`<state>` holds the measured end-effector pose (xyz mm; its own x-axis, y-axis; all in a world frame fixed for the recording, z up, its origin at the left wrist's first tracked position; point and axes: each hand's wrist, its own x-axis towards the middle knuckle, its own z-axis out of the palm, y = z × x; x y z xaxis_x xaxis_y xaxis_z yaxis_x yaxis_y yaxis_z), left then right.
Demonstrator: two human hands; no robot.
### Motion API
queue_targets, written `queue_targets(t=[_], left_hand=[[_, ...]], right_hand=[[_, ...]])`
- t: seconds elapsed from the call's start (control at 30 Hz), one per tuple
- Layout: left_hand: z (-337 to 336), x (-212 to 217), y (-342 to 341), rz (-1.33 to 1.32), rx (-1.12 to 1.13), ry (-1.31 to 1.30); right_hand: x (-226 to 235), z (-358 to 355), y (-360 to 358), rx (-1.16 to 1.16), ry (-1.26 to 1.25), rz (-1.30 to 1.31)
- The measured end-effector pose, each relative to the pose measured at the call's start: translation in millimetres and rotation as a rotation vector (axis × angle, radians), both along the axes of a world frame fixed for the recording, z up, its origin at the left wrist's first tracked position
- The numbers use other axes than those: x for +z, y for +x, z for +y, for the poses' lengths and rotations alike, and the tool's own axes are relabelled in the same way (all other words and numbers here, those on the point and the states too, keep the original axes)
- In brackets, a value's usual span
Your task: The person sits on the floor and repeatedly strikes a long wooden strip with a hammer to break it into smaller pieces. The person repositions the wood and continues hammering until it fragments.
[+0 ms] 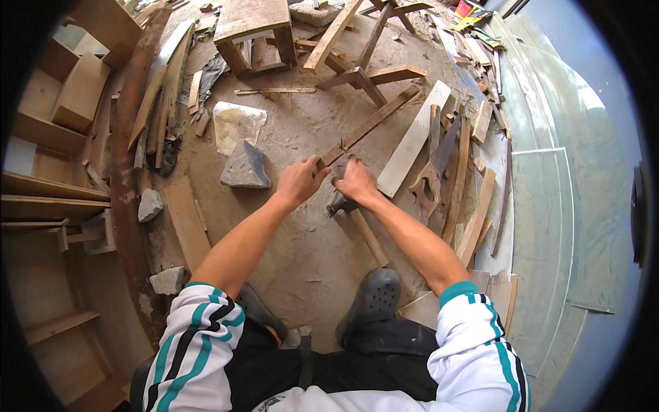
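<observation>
I read left hand (300, 182) closed on near end of dark wooden strip (381, 118). Strip extends ahead of grip, long axis running forward-right. Left hand nearer; right hand (357, 180) just right of strip, fingers curled, contents hidden: I cannot tell hold.

Exposure was bright, light soft and diffuse; source out of frame.
Shadows were faint under the grey stone (247, 168); pale reflections streaked the glass sheets (539, 240). Left hand (298, 182) and right hand (357, 180) were evenly lit, fine detail soft. Fisheye bent the shelves (62, 329); corners went black.
</observation>
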<state>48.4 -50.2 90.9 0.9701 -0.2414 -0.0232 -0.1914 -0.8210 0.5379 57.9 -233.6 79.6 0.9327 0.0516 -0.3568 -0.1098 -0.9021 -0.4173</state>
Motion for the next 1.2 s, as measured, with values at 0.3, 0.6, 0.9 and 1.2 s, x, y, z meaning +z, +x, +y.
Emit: queue_targets(t=[0.3,0.6,0.9,1.2], left_hand=[[0,-24,-1,-0.003,0.034,0.055],[10,-36,2,0.025,-0.003,0.084],[7,-21,13,0.378,0.051,0.149],[-12,-44,28,0.506,-0.054,0.016]], right_hand=[[-25,25,-50,-0.081,0.013,-0.330],[-13,-38,-143,0.090,-0.232,-0.202],[-17,-56,-128,-0.022,-0.070,0.174],[98,-77,-79,0.229,-0.442,0.302]])
